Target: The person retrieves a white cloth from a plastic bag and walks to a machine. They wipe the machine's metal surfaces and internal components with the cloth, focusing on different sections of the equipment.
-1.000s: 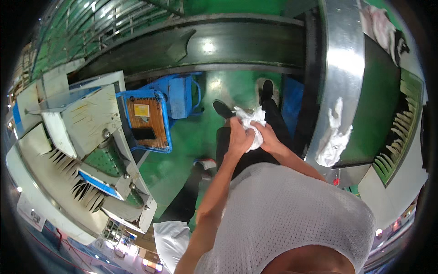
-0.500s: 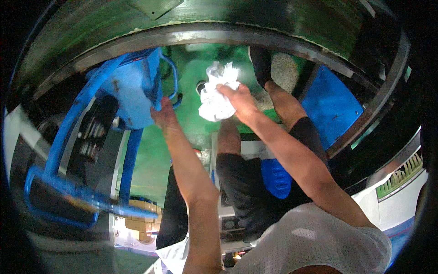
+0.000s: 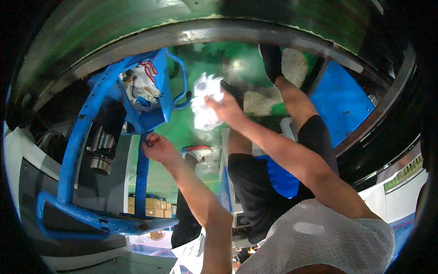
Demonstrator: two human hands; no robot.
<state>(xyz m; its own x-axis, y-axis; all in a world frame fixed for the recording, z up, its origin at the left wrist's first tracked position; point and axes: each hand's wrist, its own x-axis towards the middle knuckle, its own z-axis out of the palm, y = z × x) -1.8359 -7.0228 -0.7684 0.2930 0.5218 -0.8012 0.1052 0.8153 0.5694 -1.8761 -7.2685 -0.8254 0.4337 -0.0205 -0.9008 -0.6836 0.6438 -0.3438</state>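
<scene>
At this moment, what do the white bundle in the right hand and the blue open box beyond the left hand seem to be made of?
White bundle: probably thin cloth, matte and soft, judging by its loose folds; paper is possible.
Blue box: likely painted sheet metal, lightly glossy, judging by flat, thin walls.

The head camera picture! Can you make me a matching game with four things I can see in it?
Things:
1. white bundle
2. blue bin
3. floor
4. shorts

Match with:
A. has crumpled cloths inside
B. black
C. gripped in the right hand
D. green

Right pairs: 1-C, 2-A, 3-D, 4-B
</scene>
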